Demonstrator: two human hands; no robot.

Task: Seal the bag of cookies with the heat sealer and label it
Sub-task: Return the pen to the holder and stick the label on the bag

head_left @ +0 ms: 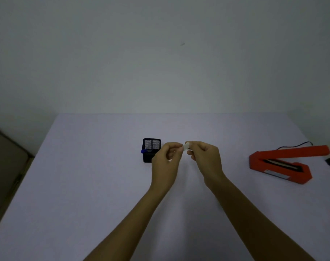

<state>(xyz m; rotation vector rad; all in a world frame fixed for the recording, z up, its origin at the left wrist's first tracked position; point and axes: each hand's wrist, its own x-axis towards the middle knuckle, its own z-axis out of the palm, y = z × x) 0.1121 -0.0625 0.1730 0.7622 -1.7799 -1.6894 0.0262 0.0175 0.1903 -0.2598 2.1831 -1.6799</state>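
Head view: mesh pen holder holds blue pen.

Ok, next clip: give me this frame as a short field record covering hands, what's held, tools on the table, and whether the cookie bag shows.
left hand: raised over the table, fingertips pinching the small white piece
right hand: raised, pinching the same piece from the other side
held item: small white piece, probably a label; too small to confirm
heat sealer: red, far right, arm lifted open, black cord behind
pen holder: black mesh, left of the hands, blue item inside
table: pale cover
cookie bag: not in view
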